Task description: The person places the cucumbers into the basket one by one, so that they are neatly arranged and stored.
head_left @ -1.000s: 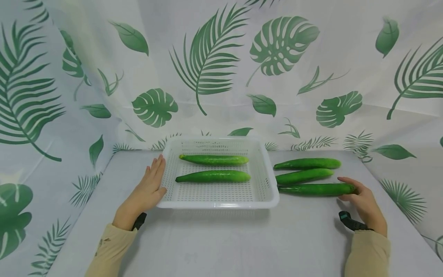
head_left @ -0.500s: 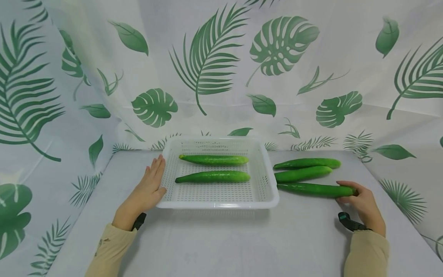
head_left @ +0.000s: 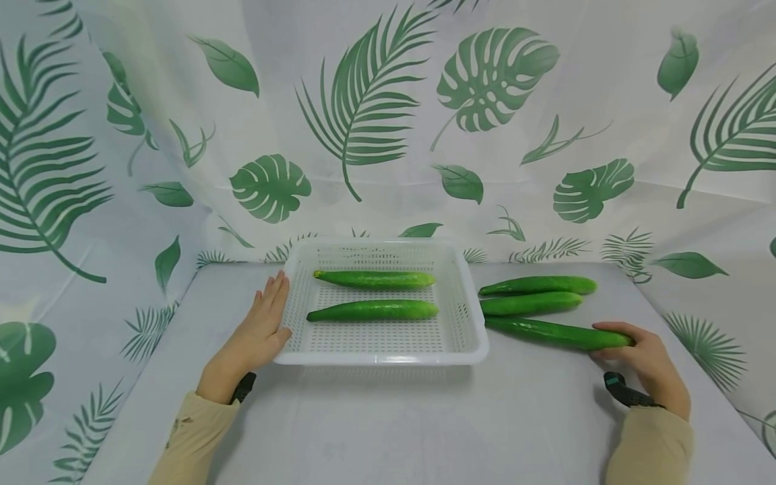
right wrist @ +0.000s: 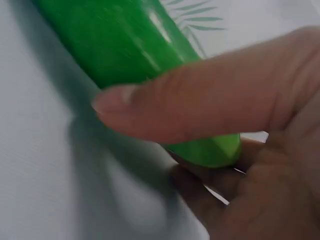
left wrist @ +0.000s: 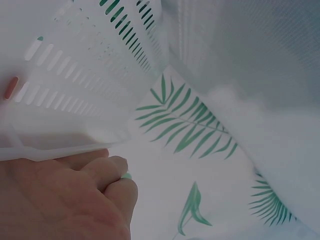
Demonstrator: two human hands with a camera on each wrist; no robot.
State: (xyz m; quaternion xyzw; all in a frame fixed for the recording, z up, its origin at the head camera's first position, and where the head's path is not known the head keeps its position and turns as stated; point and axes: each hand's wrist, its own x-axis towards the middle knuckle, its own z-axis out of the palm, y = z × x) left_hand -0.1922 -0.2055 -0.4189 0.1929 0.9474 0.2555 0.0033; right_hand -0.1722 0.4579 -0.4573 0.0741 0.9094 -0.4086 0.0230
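My right hand (head_left: 645, 357) grips the right end of a green cucumber (head_left: 545, 331), whose far end reaches the side of the white basket. In the right wrist view the thumb lies across this cucumber (right wrist: 120, 35), with fingers under its tip. My left hand (head_left: 261, 330) rests against the left side of the white plastic basket (head_left: 378, 359), fingers fairly straight along the rim. The left wrist view has the hand (left wrist: 65, 200) beneath the basket's rim, the fingertips partly hidden. Inside the basket lie an upper cucumber (head_left: 374, 280) and a lower cucumber (head_left: 372, 310), side by side.
Behind the gripped cucumber lie a middle cucumber (head_left: 531, 304) and a back cucumber (head_left: 538, 285), right of the basket. A white table (head_left: 376, 424) carries everything. A leaf-print curtain (head_left: 388, 215) closes off the back and sides.
My right hand has shifted right and slightly nearer, drawing the front cucumber's right end with it, so it lies more slanted and apart from the middle one. The left hand and basket stay put.
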